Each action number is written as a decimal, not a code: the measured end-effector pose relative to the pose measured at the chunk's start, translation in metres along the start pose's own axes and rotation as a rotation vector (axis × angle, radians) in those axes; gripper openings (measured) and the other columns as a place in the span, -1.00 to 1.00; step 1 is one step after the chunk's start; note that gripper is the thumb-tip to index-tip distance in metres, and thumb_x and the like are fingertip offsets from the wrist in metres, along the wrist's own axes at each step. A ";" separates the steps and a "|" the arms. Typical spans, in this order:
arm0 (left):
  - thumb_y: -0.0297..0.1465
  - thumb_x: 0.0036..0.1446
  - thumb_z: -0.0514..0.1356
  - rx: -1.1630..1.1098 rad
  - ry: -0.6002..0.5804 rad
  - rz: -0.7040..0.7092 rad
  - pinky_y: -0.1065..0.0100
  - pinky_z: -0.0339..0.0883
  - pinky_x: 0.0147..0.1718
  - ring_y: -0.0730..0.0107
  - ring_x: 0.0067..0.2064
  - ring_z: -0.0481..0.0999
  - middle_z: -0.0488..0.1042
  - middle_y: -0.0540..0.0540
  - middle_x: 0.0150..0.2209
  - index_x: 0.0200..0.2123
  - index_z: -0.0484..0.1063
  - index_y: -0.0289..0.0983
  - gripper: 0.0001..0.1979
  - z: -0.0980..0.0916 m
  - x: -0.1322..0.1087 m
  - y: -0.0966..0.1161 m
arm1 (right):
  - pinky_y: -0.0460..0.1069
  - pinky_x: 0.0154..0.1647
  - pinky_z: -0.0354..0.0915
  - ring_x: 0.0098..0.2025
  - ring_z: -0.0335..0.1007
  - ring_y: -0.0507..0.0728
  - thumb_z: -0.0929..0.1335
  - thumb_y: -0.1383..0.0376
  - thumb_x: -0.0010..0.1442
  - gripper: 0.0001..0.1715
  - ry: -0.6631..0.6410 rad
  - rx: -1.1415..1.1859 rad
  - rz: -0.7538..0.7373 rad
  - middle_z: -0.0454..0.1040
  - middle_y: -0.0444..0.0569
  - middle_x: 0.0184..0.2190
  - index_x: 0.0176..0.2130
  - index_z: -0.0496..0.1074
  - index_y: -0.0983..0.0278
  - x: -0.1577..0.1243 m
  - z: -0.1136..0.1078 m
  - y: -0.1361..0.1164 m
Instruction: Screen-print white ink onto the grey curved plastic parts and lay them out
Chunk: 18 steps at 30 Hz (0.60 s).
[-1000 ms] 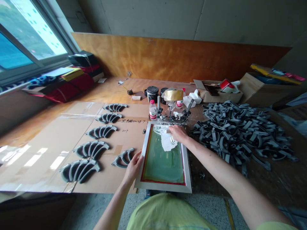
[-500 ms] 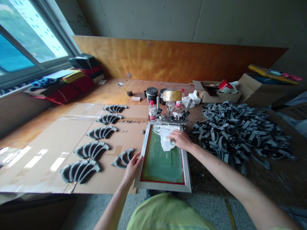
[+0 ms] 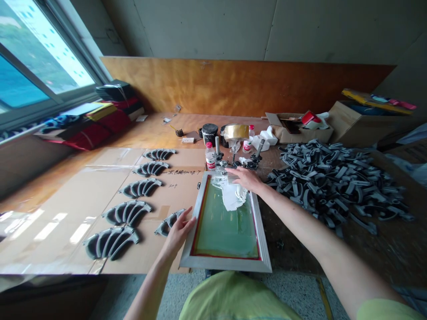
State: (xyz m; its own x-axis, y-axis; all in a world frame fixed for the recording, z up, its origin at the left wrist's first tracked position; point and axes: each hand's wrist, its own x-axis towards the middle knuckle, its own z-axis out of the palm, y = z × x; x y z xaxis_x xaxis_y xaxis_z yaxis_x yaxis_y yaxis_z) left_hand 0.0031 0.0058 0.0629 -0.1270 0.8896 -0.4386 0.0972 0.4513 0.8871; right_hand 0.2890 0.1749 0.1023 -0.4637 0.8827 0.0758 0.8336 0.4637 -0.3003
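A framed green screen [image 3: 223,231] with a silver frame lies in front of me, its far end beside a metal clamp fixture [image 3: 254,161]. A white cloth [image 3: 233,198] rests on the screen's far part. My right hand [image 3: 248,178] is over the far edge of the frame, just beyond the cloth, fingers stretched out to the left and holding nothing. At the frame's left side is my left hand [image 3: 182,229], its fingers apart near the edge. It partly hides a small group of grey curved parts [image 3: 165,226].
Rows of grey curved parts [image 3: 111,242] lie on cardboard [image 3: 66,200] at left. A large pile of grey parts [image 3: 313,186] covers the right side. Behind stand a red-capped bottle [image 3: 210,156], a black tub [image 3: 210,134] and an open box [image 3: 307,133].
My right hand has let go of the white cloth and moved away to the frame's far edge. My left hand's fingers have spread, and the near end of the frame looks closer.
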 end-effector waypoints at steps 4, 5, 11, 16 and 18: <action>0.08 -0.04 0.26 0.022 -0.008 0.134 0.30 0.44 -0.28 0.12 -0.18 0.56 0.61 -0.10 -0.22 0.01 0.52 -0.23 -0.35 -0.012 -0.006 0.048 | -0.03 -0.19 0.29 -0.17 0.42 0.15 0.42 0.24 0.18 -0.24 0.233 -0.062 0.132 0.43 -0.01 -0.06 0.31 0.18 0.05 0.006 -0.019 0.021; 0.10 -0.03 0.24 0.020 -0.002 0.182 0.29 0.44 -0.26 0.12 -0.17 0.55 0.60 -0.11 -0.20 -0.09 0.57 -0.24 -0.40 -0.013 -0.004 0.060 | -0.02 -0.18 0.29 -0.15 0.42 0.17 0.38 0.22 0.23 -0.32 0.330 -0.048 0.177 0.44 0.01 -0.05 0.30 0.20 0.08 -0.001 -0.022 0.031; 0.04 0.10 0.16 -0.257 0.057 0.482 0.32 0.43 -0.30 0.26 -0.24 0.55 0.59 -0.15 -0.24 -0.19 0.50 -0.31 -0.48 0.000 0.023 0.125 | 0.02 -0.18 0.28 -0.21 0.44 0.18 0.27 0.23 0.30 -0.76 0.328 0.092 0.389 0.54 0.00 -0.27 -0.12 0.47 0.25 -0.067 0.016 0.068; 0.07 0.13 0.11 -0.303 0.061 0.513 0.43 0.37 -0.42 0.33 -0.30 0.55 0.57 -0.16 -0.34 -0.25 0.45 -0.33 -0.47 0.012 0.037 0.151 | 0.03 -0.09 0.27 -0.08 0.40 0.18 0.43 0.19 0.17 -0.67 0.099 0.056 0.127 0.51 0.02 -0.15 -0.08 0.42 0.25 -0.096 0.073 0.037; 0.09 0.13 0.10 -0.351 0.096 0.488 0.44 0.38 -0.41 0.36 -0.30 0.55 0.58 -0.13 -0.29 -0.13 0.43 -0.28 -0.45 0.020 0.033 0.137 | 0.06 -0.04 0.25 -0.04 0.36 0.19 0.44 0.24 0.16 -0.71 0.055 0.009 0.090 0.47 0.02 -0.13 -0.10 0.43 0.24 -0.096 0.077 0.024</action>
State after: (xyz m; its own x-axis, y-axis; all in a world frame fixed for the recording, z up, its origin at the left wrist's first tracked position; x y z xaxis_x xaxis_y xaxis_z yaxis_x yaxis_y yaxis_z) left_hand 0.0320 0.0982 0.1668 -0.2398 0.9703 0.0308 -0.1626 -0.0714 0.9841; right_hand 0.3306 0.0954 0.0149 -0.3698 0.9236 0.1006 0.8682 0.3821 -0.3166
